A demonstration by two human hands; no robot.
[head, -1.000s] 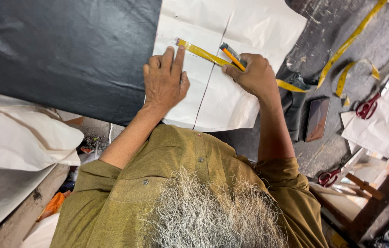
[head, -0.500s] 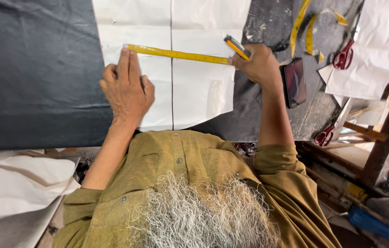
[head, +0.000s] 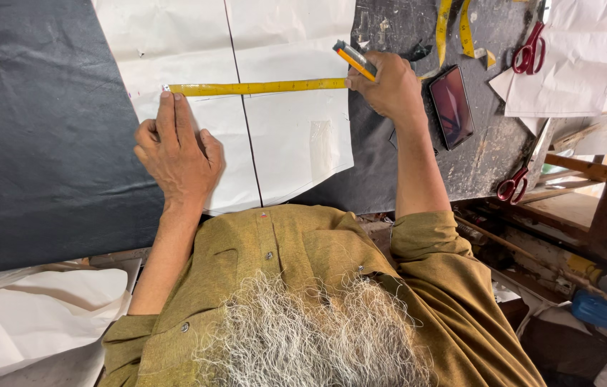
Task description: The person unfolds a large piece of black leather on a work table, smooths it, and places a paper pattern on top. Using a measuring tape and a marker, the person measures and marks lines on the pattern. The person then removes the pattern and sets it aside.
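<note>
Fingers of left hand flat together on yellow tape measure over white paper pattern, right hand clamped around pencil.

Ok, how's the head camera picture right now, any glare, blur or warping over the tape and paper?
Head view: even, soft light, no hard shadows; the white paper pattern is bright, but the yellow measuring tape stays sharp against it. Both the left hand and the right hand are crisp, no motion blur. The phone screen shows a dull reflection. Wide-lens bending shows at the edges.
</note>
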